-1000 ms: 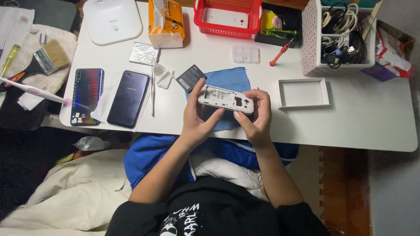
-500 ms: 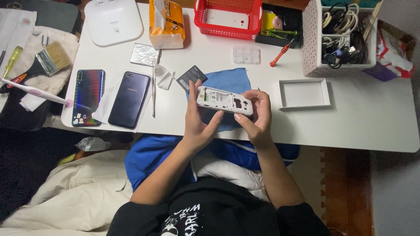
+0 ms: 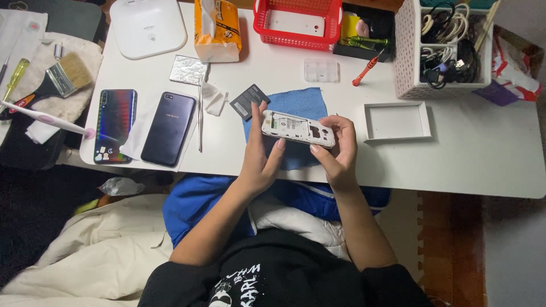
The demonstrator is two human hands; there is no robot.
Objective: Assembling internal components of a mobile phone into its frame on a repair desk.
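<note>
From the head view, both hands hold a small white phone (image 3: pixel 297 128) with its back cover off, lifted just above a blue cloth (image 3: pixel 296 113) on the white table (image 3: pixel 483 153). The phone lies crosswise, its open back facing up: a white frame with a pale label in the battery bay toward the left and darker cut-outs and small parts toward the right end.

The left hand (image 3: pixel 259 156) cups the phone's left end from below, fingers curled round it, thumb raised along the far-left corner. The right hand (image 3: pixel 339 149) grips the right end, fingers wrapped over the far edge and thumb pressed on the near edge. Both hands are closed on the phone, not spread.

Just left of the cloth lies a dark flat battery (image 3: pixel 249 102), tilted. Further left are a thin metal tool (image 3: pixel 200 116), a dark blue phone (image 3: pixel 169 128) face down and an iridescent phone back (image 3: pixel 115 125). To the right of the hands sits a shallow white tray (image 3: pixel 397 121). At the far side stand a red basket (image 3: pixel 297 24), an orange tissue pack (image 3: pixel 217 29), a red screwdriver (image 3: pixel 367 67) and a white perforated bin (image 3: pixel 441 48) of cables.
</note>
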